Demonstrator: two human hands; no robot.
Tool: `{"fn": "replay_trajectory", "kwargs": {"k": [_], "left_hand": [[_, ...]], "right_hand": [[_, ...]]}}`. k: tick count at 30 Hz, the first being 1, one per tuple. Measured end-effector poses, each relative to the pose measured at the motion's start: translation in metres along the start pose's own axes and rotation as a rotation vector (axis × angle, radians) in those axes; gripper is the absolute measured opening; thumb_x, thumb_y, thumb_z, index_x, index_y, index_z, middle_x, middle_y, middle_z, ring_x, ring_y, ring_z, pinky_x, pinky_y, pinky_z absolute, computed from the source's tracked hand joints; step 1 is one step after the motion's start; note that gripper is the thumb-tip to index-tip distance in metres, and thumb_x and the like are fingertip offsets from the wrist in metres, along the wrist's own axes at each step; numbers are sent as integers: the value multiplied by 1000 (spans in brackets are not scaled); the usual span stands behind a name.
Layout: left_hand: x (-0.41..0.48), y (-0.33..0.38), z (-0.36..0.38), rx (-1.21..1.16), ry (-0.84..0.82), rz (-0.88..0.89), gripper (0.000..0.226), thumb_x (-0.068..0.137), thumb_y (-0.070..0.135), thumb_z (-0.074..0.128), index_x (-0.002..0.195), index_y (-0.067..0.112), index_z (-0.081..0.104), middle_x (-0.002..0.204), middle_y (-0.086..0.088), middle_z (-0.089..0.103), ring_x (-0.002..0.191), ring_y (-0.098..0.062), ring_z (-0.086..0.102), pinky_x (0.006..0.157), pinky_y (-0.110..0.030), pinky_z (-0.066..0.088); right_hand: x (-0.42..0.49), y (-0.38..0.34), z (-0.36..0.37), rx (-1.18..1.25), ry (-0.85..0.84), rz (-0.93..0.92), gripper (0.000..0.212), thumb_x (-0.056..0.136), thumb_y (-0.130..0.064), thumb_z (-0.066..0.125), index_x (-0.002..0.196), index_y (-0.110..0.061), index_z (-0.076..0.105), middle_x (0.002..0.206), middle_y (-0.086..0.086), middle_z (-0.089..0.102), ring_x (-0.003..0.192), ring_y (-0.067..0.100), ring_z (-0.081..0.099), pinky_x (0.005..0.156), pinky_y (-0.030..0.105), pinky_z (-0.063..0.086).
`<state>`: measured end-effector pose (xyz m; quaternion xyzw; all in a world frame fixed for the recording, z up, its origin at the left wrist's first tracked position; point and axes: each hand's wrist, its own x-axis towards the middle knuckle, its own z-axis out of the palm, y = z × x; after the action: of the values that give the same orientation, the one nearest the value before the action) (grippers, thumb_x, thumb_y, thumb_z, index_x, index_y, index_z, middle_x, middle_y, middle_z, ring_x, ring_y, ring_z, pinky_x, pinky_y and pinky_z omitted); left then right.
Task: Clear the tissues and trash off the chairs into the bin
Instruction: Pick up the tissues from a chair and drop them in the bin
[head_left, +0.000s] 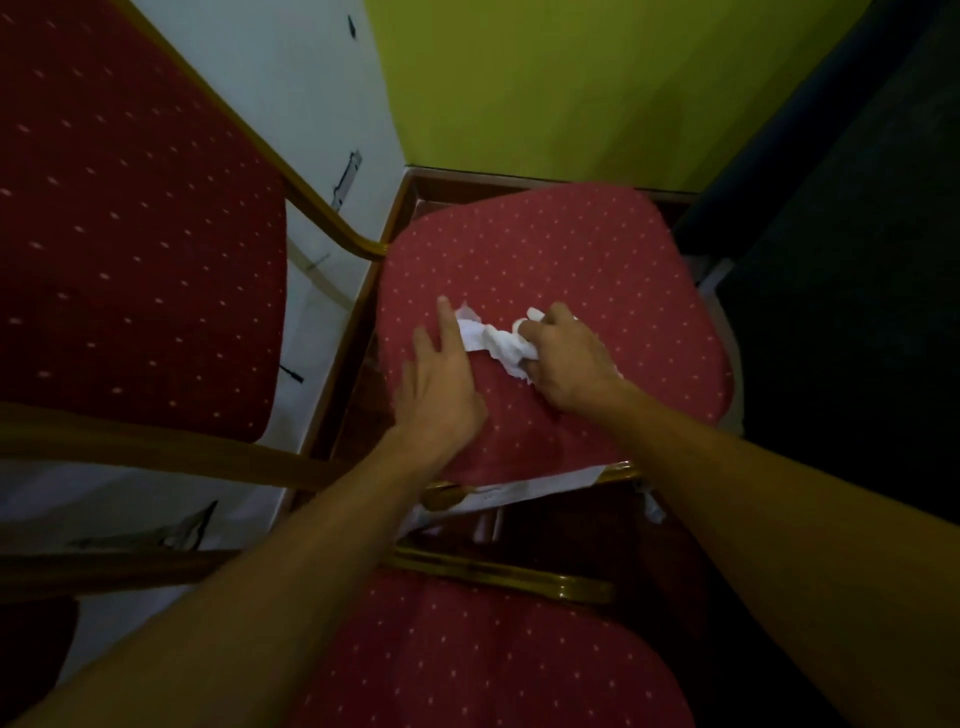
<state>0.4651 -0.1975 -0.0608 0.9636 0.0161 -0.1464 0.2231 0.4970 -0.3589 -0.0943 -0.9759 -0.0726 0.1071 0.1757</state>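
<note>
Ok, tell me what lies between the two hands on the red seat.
White tissue spans the gap in the head view: right hand clutches one end, left hand touches the other.

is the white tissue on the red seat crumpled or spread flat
Crumpled. The white tissue is bunched into a wrinkled wad on the red seat, gripped by the right hand; the left hand presses its flatter end.

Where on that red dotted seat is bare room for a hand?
Bare: the red dotted seat cushion beyond the crumpled white tissue, toward the green wall. Crowded: the middle, with left hand, right hand and tissue.
</note>
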Motion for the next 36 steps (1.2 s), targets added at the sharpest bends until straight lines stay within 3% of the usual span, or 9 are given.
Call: {"fn": "replay_trajectory", "kwargs": {"k": [6,11,16,18,20,23,27,32,36], "left_hand": [[37,6,0,197,-157,99,71,88,28,69,151,35,37,153,-10,32,135,-37,32,109,-47,37],[-2,5,36,78,-17,189,32,92,13,50,111,24,72,116,-2,64,116,-28,53,97,-36,34],[-53,33,11,-466,-187,-17,35,89,15,61,122,22,72,107,4,73,95,-15,67,82,-22,53],[-62,43,1,-643,-298,-10,41,85,23,61,124,32,71,110,9,76,98,-14,72,92,-35,58],[-70,59,-13,-684,-325,52,39,84,24,55,115,37,74,98,9,79,91,-14,75,90,-45,59],[-89,93,-42,-718,-329,121,33,91,24,52,110,37,76,89,7,79,87,-13,74,91,-45,58],[-127,151,-85,-719,-421,258,30,96,19,49,104,29,76,101,-3,78,99,-22,72,95,-51,55],[-184,223,-120,-651,-525,473,32,103,22,46,124,31,68,114,7,74,106,-8,68,103,-41,50],[-249,272,-133,-725,-540,590,37,101,15,45,125,29,69,119,9,74,112,-8,68,106,-39,50]], "right_hand": [[-11,-1,11,154,78,136,29,90,-17,67,119,-17,72,115,12,61,106,32,63,88,31,48],[-44,-15,12,337,67,419,39,88,-39,62,126,-37,68,124,4,66,115,27,65,92,41,54],[-94,-24,5,608,24,531,30,82,-12,70,108,-23,58,98,0,67,87,21,66,65,27,51],[-110,-31,-14,696,90,533,39,79,-4,70,113,-22,63,94,-3,68,83,15,64,56,19,51],[-123,-39,-41,776,213,546,39,80,0,67,112,-21,67,96,-2,72,84,13,67,62,14,56],[-151,-43,-82,868,348,615,30,88,-10,69,115,-23,66,101,-1,74,91,15,72,77,34,63],[-204,-40,-150,857,491,703,23,91,-27,71,113,-28,63,99,-4,73,87,13,73,76,36,63],[-286,-36,-226,860,682,738,13,89,-25,72,102,-28,70,86,-2,76,79,13,74,74,43,64],[-378,-41,-274,853,814,694,13,85,-16,75,91,-26,71,76,-3,76,67,10,72,58,29,58]]}}
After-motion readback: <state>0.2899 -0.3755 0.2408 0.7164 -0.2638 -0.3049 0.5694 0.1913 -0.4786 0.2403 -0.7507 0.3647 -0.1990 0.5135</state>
